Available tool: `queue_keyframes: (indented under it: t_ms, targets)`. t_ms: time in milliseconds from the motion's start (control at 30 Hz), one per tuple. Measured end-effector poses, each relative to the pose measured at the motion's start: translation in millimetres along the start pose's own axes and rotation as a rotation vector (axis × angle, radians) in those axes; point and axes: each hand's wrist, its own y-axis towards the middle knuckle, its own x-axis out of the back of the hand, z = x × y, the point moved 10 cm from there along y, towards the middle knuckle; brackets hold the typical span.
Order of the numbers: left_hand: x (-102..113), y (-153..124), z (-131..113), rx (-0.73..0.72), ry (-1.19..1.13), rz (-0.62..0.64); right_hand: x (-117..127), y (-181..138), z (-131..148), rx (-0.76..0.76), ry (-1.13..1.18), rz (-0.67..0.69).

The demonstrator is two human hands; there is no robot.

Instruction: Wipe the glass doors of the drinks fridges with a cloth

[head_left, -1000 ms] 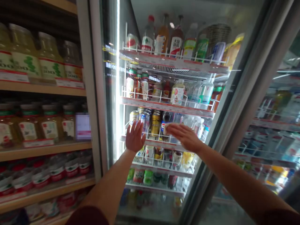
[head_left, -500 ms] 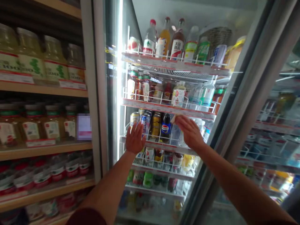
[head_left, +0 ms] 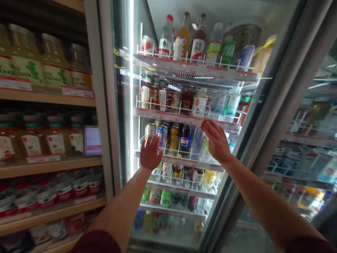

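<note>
Maroon sleeve (head_left: 98, 242) at the near edge, bare left forearm (head_left: 127, 196) angling up from it, and here's the left hand (head_left: 151, 153): open, fingers spread, seemingly flat to the glass door (head_left: 122, 105). Over on the other side, the right hand (head_left: 216, 140) sits higher, fingers nearly straight and together, a pale scrap, perhaps cloth (head_left: 203, 122), peeking out at the tips; gripped or merely pressed, I can't tell. What counts: cloth up and left of the right palm, right hand on it, left hand lower and well apart, its long axis hidden. Beyond the pane, a cola bottle (head_left: 185, 140) stands upright, gold can (head_left: 174, 138) just beside it.
</note>
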Motion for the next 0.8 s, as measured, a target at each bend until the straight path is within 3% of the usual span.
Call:
queue_keyframes:
  t_ms: [67,100,200,267,333,467,533,567,633,733,800]
  targets:
    - [-2.5,-1.4,1.3,0.01,-0.009,0.013,-3.3,-5.5,0.6,-0.09,-0.011,-0.029]
    - [-4.1,-2.3,2.1,0.015,-0.01,0.021,-13.8,-15.4,14.0,-0.057,0.008,0.022]
    - [-8.9,-5.0,5.1,0.037,-0.003,0.046,-53.1,-65.5,79.3,0.271,0.152,0.304]
    - [-11.2,-6.0,6.9,0.048,-0.017,0.057,-60.0,-91.7,101.8,0.459,0.23,0.424]
    - [-11.8,-6.2,8.1,0.056,-0.036,0.059,-48.8,-83.7,86.8,0.46,0.225,0.398]
    - [-10.1,-4.8,5.7,0.039,-0.003,0.053,-4.4,-20.4,7.1,0.086,0.067,0.084]
    - [-7.1,-3.7,3.3,0.023,0.0,0.03,4.8,-14.4,-7.2,-0.054,0.013,-0.031]
    - [-5.6,-3.4,2.2,0.017,-0.01,0.019,0.8,-20.1,-0.6,-0.056,0.015,-0.033]
    - [-4.5,-3.0,1.5,0.014,-0.029,0.012,-21.5,-44.3,35.3,0.086,0.079,0.084]
    - [-5.6,-2.9,2.1,0.018,-0.025,0.024,-52.2,-92.6,92.6,0.415,0.219,0.349]
    - [-6.1,-3.1,2.5,0.019,-0.015,0.028,-51.9,-98.3,94.0,0.474,0.235,0.392]
